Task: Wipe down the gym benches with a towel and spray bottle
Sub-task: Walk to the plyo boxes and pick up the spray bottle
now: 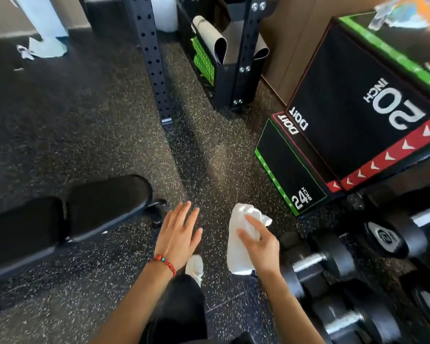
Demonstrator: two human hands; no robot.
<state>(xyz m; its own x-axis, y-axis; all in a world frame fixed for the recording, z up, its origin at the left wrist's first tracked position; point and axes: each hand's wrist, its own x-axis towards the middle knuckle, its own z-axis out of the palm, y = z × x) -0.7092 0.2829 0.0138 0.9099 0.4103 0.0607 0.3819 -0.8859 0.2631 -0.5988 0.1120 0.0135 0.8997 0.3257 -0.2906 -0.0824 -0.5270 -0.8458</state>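
Both hands hang in front of the person over the speckled rubber floor (104, 135). Left hand (178, 235) is spread flat and wide, fingers straight, holding nothing; a red bead bracelet (164, 263) sits on its wrist. Right hand (259, 244) grips a white towel (241, 240), bunched at the top, with its loose end hanging below the palm.

Going left to right: the black padded bench (67, 219) lies at near left, its two cushions end to end, the nearer end just left of the empty hand. A perforated black rack upright (151, 58) stands far centre, then a storage frame with rolled mats (216, 43). A black plyo box (352, 115) fills the far right, and dumbbells (333, 264) lie at near right.

No spray bottle is visible, so the step in hand appears to be bringing the towel to the bench. To do it well, the person would likely turn left, square up to the pads, and refold the bunched cloth into a flat pad so it meets the vinyl broadly. Long overlapping strokes along each cushion, including the seam between them and the edges, should serve. The free hand could steady the bench frame.
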